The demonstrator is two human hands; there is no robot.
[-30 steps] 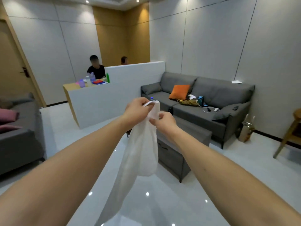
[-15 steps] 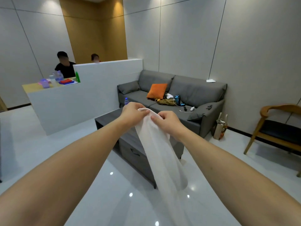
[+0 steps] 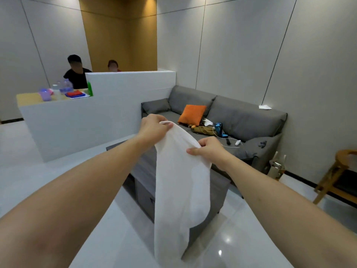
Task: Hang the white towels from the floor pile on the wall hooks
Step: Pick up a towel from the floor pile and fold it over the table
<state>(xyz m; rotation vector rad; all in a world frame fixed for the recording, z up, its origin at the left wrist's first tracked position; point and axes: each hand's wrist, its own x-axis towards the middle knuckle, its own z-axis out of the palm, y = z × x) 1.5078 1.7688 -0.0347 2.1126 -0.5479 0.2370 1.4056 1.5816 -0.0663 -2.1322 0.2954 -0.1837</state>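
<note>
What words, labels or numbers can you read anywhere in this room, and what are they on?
None can be read.
Bottles on the counter: any labels are too blurred.
Green bottle: no legible print.
Bag beside the sofa: too small and blurred.
White towel: plain, no text.

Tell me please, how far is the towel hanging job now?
Done: nothing visible; no hung towels or hooks are in view. In hand: one white towel held up by its top edge, left hand and right hand gripping it. Left: hanging it on a hook; the pile is out of view.
</note>
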